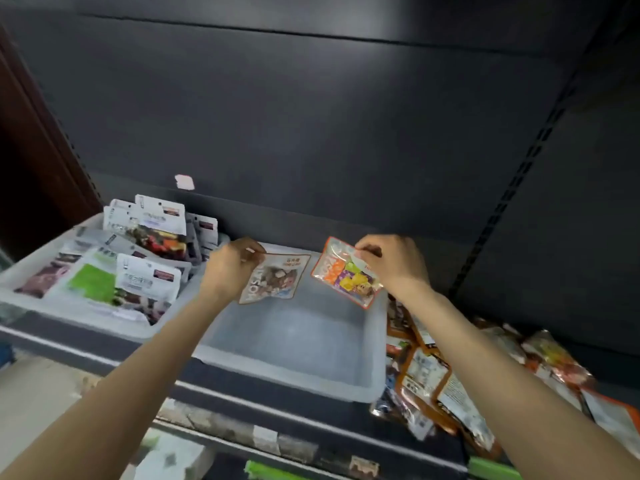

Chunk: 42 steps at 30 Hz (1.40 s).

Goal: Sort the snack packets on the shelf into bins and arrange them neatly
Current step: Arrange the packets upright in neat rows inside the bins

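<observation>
My left hand (230, 268) pinches the top edge of a brown-bordered snack packet (273, 278) and my right hand (391, 261) pinches the top of an orange-bordered snack packet (348, 273), both hanging over the far end of the empty translucent bin (298, 344) at twelve o'clock. They look light, limp and slick, so I judge the stiff sealed top strip the surest hold. The loose pile of packets (446, 379) lies on the shelf at three o'clock and the filled bin (45, 306) at nine.

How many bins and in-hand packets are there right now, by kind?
Bins holding white packets: 1
Bins with nothing inside: 1
Brown-picture packet in the left hand's grip: 1
Orange-edged packet in the right hand's grip: 1
Total: 4
</observation>
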Motion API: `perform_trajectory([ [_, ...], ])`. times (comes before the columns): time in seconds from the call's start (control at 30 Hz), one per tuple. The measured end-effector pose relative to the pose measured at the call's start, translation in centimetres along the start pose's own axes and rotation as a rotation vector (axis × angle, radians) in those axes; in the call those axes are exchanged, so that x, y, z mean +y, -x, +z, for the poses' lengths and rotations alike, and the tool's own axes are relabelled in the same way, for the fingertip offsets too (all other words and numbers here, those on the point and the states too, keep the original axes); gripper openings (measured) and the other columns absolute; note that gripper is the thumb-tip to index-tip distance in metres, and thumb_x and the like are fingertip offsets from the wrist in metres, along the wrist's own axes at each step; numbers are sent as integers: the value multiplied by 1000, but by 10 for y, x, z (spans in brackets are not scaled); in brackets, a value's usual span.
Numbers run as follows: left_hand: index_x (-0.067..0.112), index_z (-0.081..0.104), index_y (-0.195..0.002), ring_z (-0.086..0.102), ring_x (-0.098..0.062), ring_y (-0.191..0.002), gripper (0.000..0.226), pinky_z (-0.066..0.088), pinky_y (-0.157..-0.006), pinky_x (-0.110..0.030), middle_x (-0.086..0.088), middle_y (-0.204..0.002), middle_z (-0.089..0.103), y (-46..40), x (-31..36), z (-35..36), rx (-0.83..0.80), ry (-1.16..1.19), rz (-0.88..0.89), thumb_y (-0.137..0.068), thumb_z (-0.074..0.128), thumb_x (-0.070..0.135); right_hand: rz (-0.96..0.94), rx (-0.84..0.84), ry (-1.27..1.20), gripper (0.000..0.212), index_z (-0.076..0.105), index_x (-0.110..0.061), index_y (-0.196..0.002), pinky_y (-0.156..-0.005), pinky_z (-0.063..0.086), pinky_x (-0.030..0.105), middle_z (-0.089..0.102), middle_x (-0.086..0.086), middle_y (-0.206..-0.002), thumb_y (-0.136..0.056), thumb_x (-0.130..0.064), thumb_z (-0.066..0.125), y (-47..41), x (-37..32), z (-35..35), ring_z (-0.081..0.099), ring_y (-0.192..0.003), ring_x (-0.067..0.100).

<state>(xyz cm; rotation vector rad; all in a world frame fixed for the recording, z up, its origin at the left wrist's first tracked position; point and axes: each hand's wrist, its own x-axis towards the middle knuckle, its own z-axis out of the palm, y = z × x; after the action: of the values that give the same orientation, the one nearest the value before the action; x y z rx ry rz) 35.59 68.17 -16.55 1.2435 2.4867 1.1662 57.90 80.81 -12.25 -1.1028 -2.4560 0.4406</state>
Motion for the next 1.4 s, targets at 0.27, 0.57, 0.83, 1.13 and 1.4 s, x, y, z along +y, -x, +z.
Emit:
perform_trajectory([
  [0.27,9,68,-91,62,-23,-85,12,38,-68,-20,-9,-95,68,-76,-63,24,-253,-38,83,-89,56,6,188,-76,95,14,70,-23,-98,-74,53,34,70,-3,-102,-93,-26,57,-29,-30,54,64,-94,20],
  [0.57,16,60,-108,56,-28,-104,24,39,-86,-38,-7,-106,63,-103,-97,46,-197,-581,313,-90,49,5,270,-134,273,21,70,-23,-100,-70,44,31,70,2,-103,-94,-24,50,-43,-25,96,63,-95,24],
  [0.83,16,62,-111,58,-32,-94,46,45,-79,-43,-10,-105,59,-111,-103,55,-127,-574,500,-72,64,-8,253,-164,318,20,67,-19,-105,-74,44,32,64,6,-109,-90,-21,53,-64,-20,137,59,-100,26],
  [1.13,21,51,-129,44,-27,-121,39,31,-99,-36,-4,-131,49,-83,-84,53,-272,-432,433,-90,57,20,276,-124,338,46,41,-20,-138,-101,34,35,38,4,-140,-94,-16,53,-46,-18,149,35,-129,23],
  [1.4,20,53,-124,52,-28,-115,31,44,-88,-37,-4,-124,54,-28,-7,81,-434,-168,444,-94,50,22,296,105,164,35,60,-10,-122,-88,47,37,54,12,-126,-87,-8,59,19,16,104,52,-114,30],
])
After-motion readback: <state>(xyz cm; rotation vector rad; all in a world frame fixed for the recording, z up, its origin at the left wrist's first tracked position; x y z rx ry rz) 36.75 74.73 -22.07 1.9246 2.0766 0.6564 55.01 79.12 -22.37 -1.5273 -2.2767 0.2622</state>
